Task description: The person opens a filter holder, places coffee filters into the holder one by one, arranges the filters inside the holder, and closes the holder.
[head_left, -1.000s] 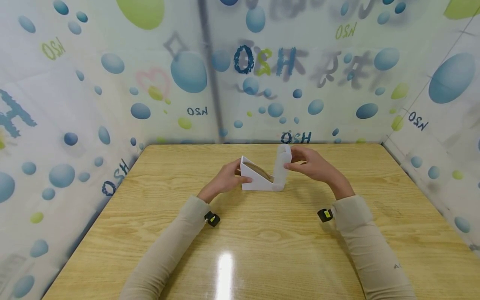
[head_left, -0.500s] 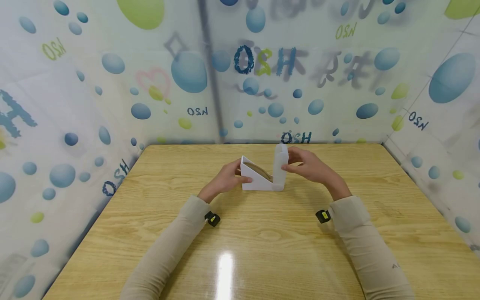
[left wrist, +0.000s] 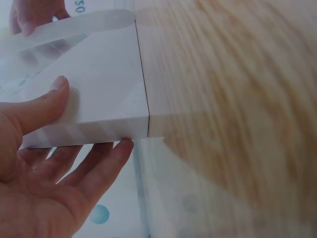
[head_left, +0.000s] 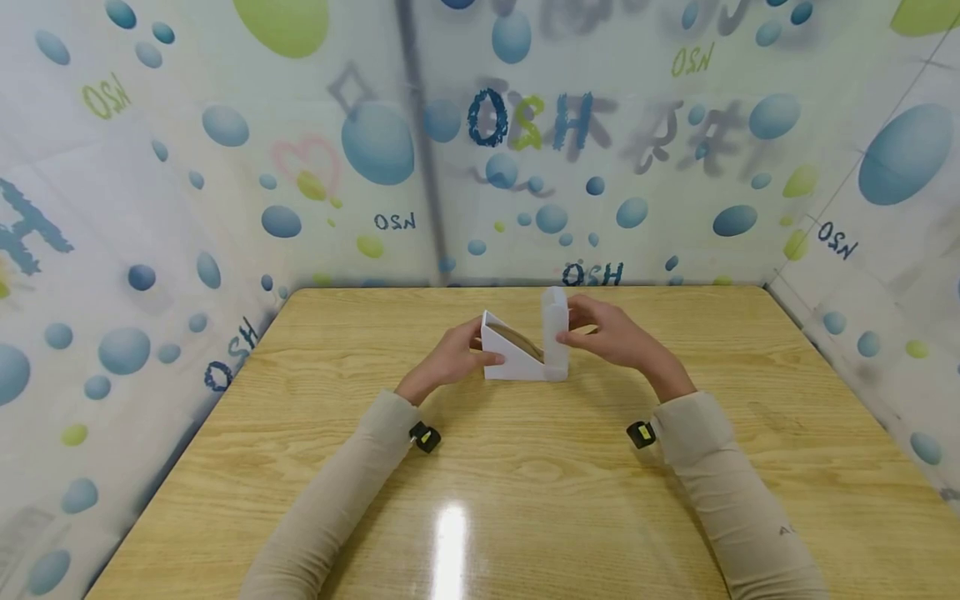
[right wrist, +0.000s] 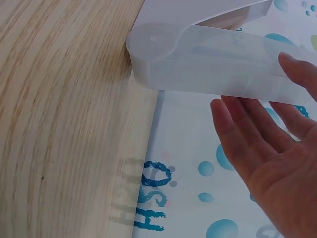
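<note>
A white box (head_left: pixel 512 360) with a slanted open top stands on the table, with something thin and brown (head_left: pixel 517 340) inside. Its frosted, see-through lid (head_left: pixel 555 327) is raised nearly upright from the right end, where a rounded corner (right wrist: pixel 153 42) joins it to the box. The left hand (head_left: pixel 454 354) grips the box's left end, thumb on the near side and fingers behind, as the left wrist view also shows. The right hand (head_left: pixel 609 332) holds the upper part of the lid between thumb and fingers. What the brown thing is cannot be made out.
The wooden table (head_left: pixel 480 467) reaches to walls of patterned sheeting (head_left: pixel 480 192) at the back and both sides. A small black device (head_left: pixel 425 437) sits at the left cuff, and a similar device (head_left: pixel 641 434) at the right one.
The right hand has moved a little to the left, tilting the lid from a slight rightward lean to nearly upright. The left hand and the box have stayed in place.
</note>
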{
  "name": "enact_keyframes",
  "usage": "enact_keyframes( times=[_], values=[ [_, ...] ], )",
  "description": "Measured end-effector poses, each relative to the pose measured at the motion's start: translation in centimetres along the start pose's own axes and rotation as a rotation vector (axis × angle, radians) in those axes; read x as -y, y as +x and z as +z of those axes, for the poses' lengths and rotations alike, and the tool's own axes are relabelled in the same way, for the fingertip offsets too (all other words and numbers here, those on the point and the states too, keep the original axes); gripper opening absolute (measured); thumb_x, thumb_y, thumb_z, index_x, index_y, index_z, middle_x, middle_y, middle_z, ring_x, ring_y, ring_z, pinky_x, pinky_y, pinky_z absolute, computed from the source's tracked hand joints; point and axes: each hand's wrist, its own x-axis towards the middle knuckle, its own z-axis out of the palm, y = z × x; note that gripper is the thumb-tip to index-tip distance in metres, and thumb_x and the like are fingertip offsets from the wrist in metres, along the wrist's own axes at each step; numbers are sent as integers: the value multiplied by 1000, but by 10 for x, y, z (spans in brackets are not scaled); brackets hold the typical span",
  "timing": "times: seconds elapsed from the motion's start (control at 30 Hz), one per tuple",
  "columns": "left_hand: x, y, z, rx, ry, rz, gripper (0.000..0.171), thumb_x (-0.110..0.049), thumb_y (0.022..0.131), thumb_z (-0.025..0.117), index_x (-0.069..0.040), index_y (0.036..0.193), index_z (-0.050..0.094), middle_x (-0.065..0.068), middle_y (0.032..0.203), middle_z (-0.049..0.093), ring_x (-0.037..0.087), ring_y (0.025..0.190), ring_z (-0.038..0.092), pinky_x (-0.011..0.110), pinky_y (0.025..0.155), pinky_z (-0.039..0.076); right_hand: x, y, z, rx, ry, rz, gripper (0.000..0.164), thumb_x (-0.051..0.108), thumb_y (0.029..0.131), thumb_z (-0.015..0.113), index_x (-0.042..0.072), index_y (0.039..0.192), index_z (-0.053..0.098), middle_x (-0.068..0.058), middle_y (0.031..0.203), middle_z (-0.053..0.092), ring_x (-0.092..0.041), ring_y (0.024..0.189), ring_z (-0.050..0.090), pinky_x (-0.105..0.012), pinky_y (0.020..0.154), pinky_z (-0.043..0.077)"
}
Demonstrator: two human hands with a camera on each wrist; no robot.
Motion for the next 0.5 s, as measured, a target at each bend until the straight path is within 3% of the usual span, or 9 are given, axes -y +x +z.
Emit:
enact_keyframes(
  times=[0.5],
  values=[
    [-1, 0, 1, -4, -5, -20, 43, -10, 95, 75, -9, 134, 59, 14, 127, 69, 32, 112, 71, 47, 102, 56, 2, 1, 4, 19, -4, 26, 50, 24, 100, 70, 4, 142, 52, -19, 130, 66, -36, 122, 64, -59, 102, 53]
  ],
)
